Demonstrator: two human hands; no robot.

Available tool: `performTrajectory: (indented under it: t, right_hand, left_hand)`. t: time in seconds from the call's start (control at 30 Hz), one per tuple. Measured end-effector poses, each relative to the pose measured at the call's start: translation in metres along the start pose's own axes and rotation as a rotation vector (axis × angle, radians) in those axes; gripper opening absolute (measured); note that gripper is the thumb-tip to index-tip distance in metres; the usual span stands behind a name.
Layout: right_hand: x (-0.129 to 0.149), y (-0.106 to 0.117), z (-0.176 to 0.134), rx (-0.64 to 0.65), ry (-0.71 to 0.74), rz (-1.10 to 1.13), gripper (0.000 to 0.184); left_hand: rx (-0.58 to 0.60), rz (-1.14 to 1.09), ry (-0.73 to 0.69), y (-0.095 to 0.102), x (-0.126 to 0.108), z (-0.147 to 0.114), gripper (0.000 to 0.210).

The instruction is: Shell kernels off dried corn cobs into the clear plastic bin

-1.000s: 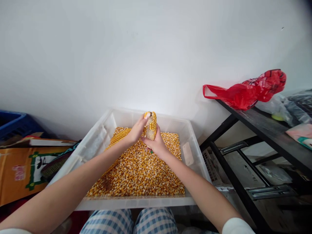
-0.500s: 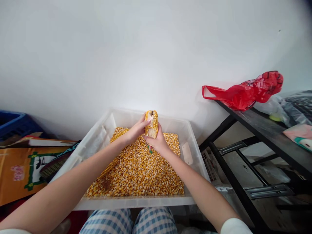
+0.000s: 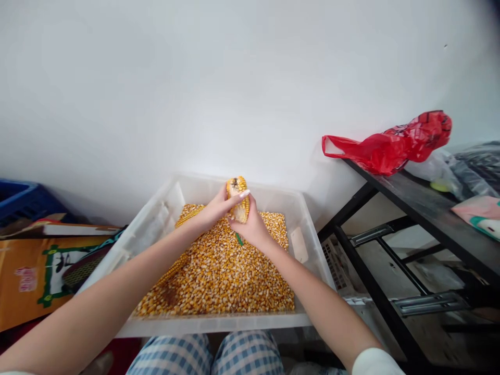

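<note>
A partly stripped corn cob (image 3: 239, 211) is held upright above a heap of loose corn kernels (image 3: 234, 276). My left hand (image 3: 219, 207) grips it from the left, its thumb laid across the bare pale strip toward the right row of kernels. Around the cob's lower right side my right hand (image 3: 254, 224) is closed. The kernels lie in a translucent plastic bin (image 3: 187, 325). Under my left forearm, more corn cobs (image 3: 175, 268) rest at the bin's left side, partly hidden. A small green object (image 3: 239, 239) shows just below my right hand.
On the right stands a black metal frame table (image 3: 429, 208) with a red plastic bag (image 3: 390, 148) on top. A cardboard box (image 3: 23, 281), a racket (image 3: 88, 268) and a blue crate (image 3: 31, 200) sit at left. Behind the bin rises a white wall (image 3: 234, 94).
My left thumb has swung from the middle of the cob across to its right edge. Both hands and the cob have shifted slightly left.
</note>
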State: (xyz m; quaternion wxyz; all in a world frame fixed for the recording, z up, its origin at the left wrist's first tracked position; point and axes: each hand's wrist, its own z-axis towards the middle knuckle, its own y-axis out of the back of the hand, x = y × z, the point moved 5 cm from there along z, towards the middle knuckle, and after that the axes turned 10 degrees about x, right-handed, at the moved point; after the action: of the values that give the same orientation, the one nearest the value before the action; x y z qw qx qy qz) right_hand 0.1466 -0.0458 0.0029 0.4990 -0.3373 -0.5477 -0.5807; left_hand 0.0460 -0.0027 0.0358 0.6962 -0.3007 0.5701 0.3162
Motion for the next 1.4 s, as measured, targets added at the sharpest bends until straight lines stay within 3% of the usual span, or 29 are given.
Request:
performTrajectory:
  t: [0.07,0.23,0.3,0.5,0.57,0.73,0.93,1.17,1.27,1.4]
  right_hand:
    - [-0.002,0.001,-0.001,0.003,-0.023,-0.053,0.087]
    - [0.003,0.004,0.003,0.077,-0.019,0.074,0.085]
    - [0.006,0.007,0.004,0.068,-0.004,0.055,0.085]
    - [-0.001,0.007,0.0,0.022,-0.012,-0.152,0.088]
    - [-0.002,0.006,0.001,0.034,-0.006,-0.115,0.087]
    - [0.008,0.011,0.005,0.047,0.078,-0.004,0.084]
    - [0.007,0.011,-0.002,0.026,0.017,-0.267,0.073]
    - [0.018,0.016,0.0,0.041,0.067,-0.21,0.087]
    - [0.024,0.019,-0.001,0.029,0.059,-0.276,0.088]
    - [0.021,0.015,-0.003,0.033,0.002,-0.486,0.086]
  left_hand:
    - [-0.049,0.045,0.001,0.001,0.003,0.0,0.058]
    - [0.162,0.001,0.005,0.0,0.0,-0.001,0.06]
    - [0.186,-0.044,0.029,0.002,0.0,0.0,0.061]
    - [-0.067,-0.013,0.016,0.002,0.01,0.003,0.053]
    - [-0.036,-0.005,0.003,0.001,0.01,0.003,0.05]
    - [0.181,-0.02,0.003,-0.001,0.001,0.001,0.055]
    - [-0.007,0.086,-0.041,-0.004,0.003,0.001,0.047]
    - [0.232,0.064,-0.035,0.002,-0.008,-0.001,0.047]
    - [0.276,-0.006,-0.022,0.002,-0.011,-0.001,0.05]
    - [0.104,-0.058,-0.005,-0.001,-0.002,0.002,0.043]
